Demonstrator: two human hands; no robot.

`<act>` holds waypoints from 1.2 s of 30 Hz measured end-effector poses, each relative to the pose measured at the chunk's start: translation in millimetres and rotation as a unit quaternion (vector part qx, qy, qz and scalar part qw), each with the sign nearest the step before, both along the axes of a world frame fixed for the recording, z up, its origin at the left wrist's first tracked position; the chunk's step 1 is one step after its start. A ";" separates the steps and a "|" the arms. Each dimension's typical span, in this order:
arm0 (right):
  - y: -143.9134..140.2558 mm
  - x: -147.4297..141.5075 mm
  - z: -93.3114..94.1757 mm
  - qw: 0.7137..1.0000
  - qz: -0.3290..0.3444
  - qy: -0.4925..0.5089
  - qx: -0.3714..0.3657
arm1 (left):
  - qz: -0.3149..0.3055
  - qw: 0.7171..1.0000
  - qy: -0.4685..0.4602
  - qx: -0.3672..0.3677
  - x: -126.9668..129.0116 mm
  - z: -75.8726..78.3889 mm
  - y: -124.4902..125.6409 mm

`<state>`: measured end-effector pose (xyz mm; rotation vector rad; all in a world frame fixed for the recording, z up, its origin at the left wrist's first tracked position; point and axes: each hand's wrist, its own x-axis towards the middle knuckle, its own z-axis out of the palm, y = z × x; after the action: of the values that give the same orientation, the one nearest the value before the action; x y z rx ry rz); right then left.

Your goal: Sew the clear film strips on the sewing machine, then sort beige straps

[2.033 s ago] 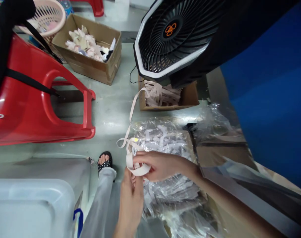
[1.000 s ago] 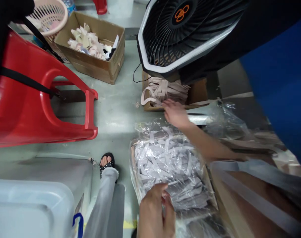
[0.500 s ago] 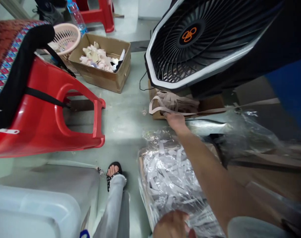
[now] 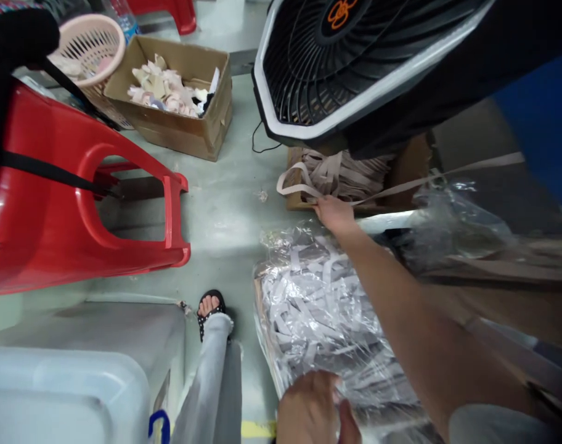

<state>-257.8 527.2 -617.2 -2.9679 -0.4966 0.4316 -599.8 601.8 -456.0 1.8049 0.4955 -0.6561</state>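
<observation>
My right hand [image 4: 335, 213] reaches across to a cardboard box [image 4: 408, 161] under the fan, its fingers closed over the near rim. Inside that box lie pale beige fabric strips [image 4: 341, 171]. One strip loops over the rim close to my fingers, and another runs off to the right. Below my right arm is a box of whitish strips [image 4: 318, 302] covered by clear crinkled plastic. At the bottom my left hand [image 4: 311, 407] is over this plastic's near end, fingers curled and thumb bent in. What it pinches is hard to see.
A black fan [image 4: 304, 126] with a light rim overhangs the strip box. To the left stand a red plastic stool [image 4: 54, 203], a cardboard box of scraps [image 4: 183, 132] and a pink basket [image 4: 112, 68]. A pale plastic lid [image 4: 63, 394] fills the lower left.
The view has shifted. The strip box under the fan has slid slightly right across the floor with my right hand on its rim. My left hand stays over the plastic.
</observation>
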 end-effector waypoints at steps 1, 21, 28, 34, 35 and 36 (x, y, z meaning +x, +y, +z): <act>-2.5 -8.7 5.1 1.000 -0.001 -0.013 0.012 | -0.003 1.000 0.007 -0.001 0.6 3.6 0.9; -42.5 -222.1 -14.6 0.991 -0.109 -0.045 0.064 | 0.104 0.989 0.003 -0.103 -77.8 -5.7 -56.8; -3.7 -237.5 -14.9 0.997 -0.055 0.006 0.061 | 0.245 0.966 0.081 -0.008 -198.6 -10.8 -71.8; -33.7 -283.3 20.2 0.989 -0.065 -0.011 0.131 | 0.253 0.960 0.112 -0.049 -258.4 11.8 -89.7; -44.0 -297.6 28.5 0.987 -0.069 -0.017 0.146 | 0.267 0.955 0.113 -0.067 -264.4 14.1 -92.2; -54.8 -313.7 37.6 0.984 -0.073 -0.020 0.160 | 0.285 0.948 0.113 -0.087 -270.0 16.4 -93.9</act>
<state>-571.5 472.4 -579.5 -2.6828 -0.3132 0.2498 -869.7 507.9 -439.7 1.3305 1.0331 -0.4814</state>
